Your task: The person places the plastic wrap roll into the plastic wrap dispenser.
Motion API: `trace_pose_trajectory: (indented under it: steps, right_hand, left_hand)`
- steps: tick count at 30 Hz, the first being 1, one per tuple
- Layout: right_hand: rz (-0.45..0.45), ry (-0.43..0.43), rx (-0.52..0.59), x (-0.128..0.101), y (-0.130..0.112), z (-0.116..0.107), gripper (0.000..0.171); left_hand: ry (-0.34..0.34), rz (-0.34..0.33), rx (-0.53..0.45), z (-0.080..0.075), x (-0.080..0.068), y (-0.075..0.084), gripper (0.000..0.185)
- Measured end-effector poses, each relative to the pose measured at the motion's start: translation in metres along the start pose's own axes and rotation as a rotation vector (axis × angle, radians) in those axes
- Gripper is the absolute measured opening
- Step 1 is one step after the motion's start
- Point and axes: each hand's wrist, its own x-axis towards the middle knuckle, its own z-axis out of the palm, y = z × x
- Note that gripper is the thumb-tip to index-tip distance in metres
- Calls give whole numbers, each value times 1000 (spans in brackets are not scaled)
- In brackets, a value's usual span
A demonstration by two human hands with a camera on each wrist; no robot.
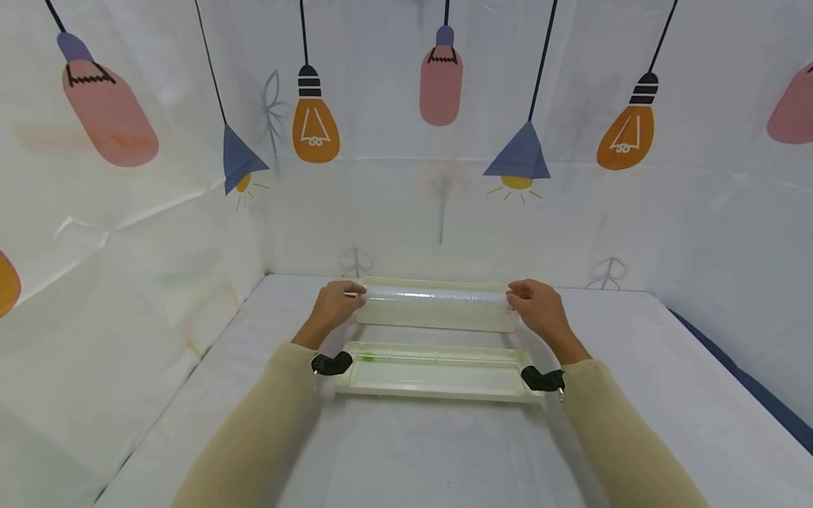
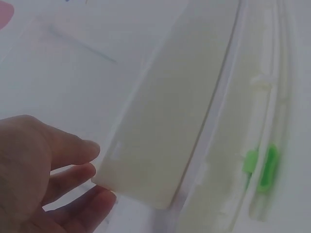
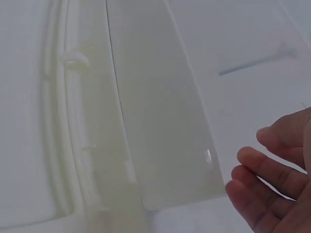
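Note:
A roll of clear cling film (image 1: 437, 296) lies along the top of a cream plastic dispenser box (image 1: 438, 321) on the white table. My left hand (image 1: 346, 298) holds the roll's left end and my right hand (image 1: 524, 298) holds its right end. The box lid (image 1: 438, 374) lies open towards me, with a green slider (image 1: 366, 356) on its rail. In the left wrist view, my left hand (image 2: 73, 170) has its lower fingers loosely curled beside the box's end wall (image 2: 165, 126), near the green slider (image 2: 267, 167). My right hand (image 3: 265, 179) hangs the same way by the box wall (image 3: 160, 121). Neither wrist view shows the roll.
White sheeting printed with hanging lamps (image 1: 315, 120) walls in the table (image 1: 406, 458) at the back and on both sides. Black wrist camera mounts (image 1: 330, 363) sit on both beige sleeves. A dark blue edge (image 1: 749, 388) runs along the table's right side.

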Motion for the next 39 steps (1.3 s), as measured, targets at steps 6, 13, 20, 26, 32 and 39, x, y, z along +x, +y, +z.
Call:
trace_pose_trajectory:
  steps: [6, 13, 20, 26, 32, 39]
  right_hand:
    - [0, 2, 55, -15, 4, -6, 37]
    - [11, -14, 100, -27, 6, -9, 35]
    - [22, -82, 130, -42, 5, -15, 44]
    - [34, -120, 112, -55, 9, -20, 44]
    - [89, -107, 60, -66, 14, -20, 44]
    - [168, -152, 68, -74, 19, -16, 49]
  left_hand:
    - [-10, 3, -22, -4, -12, -5, 29]
    - [-1, -17, -72, -8, -29, -3, 30]
    - [11, -23, -77, -9, -48, 0, 30]
    - [-9, -50, -30, -10, -65, -4, 30]
    - [-53, -92, 9, -9, -79, -13, 31]
    - [-84, -153, -3, -2, -89, -23, 31]
